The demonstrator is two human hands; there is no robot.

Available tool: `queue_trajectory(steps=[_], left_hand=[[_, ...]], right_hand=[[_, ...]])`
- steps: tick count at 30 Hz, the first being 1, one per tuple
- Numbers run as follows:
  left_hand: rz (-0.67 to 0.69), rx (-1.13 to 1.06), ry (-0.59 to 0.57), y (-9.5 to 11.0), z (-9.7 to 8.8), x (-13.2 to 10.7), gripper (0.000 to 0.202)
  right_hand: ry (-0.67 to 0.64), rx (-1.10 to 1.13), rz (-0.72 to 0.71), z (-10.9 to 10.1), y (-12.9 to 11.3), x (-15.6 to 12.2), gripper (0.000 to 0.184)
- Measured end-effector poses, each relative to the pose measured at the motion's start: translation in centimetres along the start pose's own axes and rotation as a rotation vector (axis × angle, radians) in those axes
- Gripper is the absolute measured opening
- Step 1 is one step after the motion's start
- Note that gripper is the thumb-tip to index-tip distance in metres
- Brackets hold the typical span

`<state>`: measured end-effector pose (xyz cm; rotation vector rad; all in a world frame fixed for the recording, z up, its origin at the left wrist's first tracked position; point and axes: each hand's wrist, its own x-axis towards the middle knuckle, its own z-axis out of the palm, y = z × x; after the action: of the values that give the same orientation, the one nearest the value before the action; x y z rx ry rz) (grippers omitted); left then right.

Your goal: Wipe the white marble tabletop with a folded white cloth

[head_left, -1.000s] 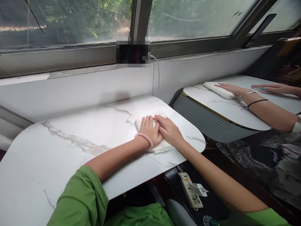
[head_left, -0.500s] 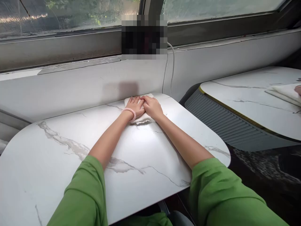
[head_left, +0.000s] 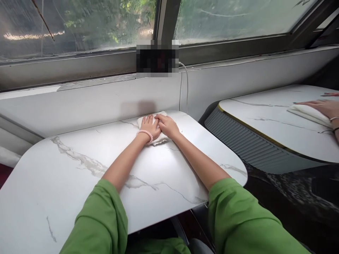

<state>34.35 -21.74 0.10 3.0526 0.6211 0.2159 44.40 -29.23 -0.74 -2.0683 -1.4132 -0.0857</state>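
Right now the white cloth (head_left: 162, 138) lies on the marbled tabletop (head_left: 159, 208), near its far edge, with both hands on it — the left hand (head_left: 151, 128) flat, its fingers stretched out and slightly spread over the cloth, a pink coiled bracelet (head_left: 150, 135) around the wrist. The right hand (head_left: 168, 126) rests on the right part of the cloth, its fingers bent and touching the left hand near the thumb; whether they pinch the fabric underneath, I cannot tell. Green sleeves (head_left: 103, 215) cover the upper arms, nearer the viewer than the cloth. Beyond the cloth stands a white wall (head_left: 92, 106), with a pale cable (head_left: 187, 84) hanging down it and windows (head_left: 238, 21) above. Well to the right of the cloth is a second tabletop (head_left: 259, 114) on a ribbed grey base (head_left: 238, 139) — another person's hand (head_left: 321, 106) lies there on a folded cream cloth (head_left: 304, 114)
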Motion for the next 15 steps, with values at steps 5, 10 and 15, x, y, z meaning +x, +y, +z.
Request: queue_trajectory(steps=[5,10,15], left_hand=[[0.042,-0.005,0.014,2.1,-0.8,-6.1,0.056],[0.154,-0.012,0.017,3.9,-2.1,-13.3,0.058],[0.235,-0.071,0.014,4.6,-3.2,-19.0,0.059]], right_hand=[[-0.021,-0.002,-0.016,-1.1,-2.8,-5.7,0.043],[-0.019,0.129,0.021,-2.1,-5.7,-12.9,0.05],[-0.12,0.543,0.146,-3.8,-7.2,-18.3,0.061]])
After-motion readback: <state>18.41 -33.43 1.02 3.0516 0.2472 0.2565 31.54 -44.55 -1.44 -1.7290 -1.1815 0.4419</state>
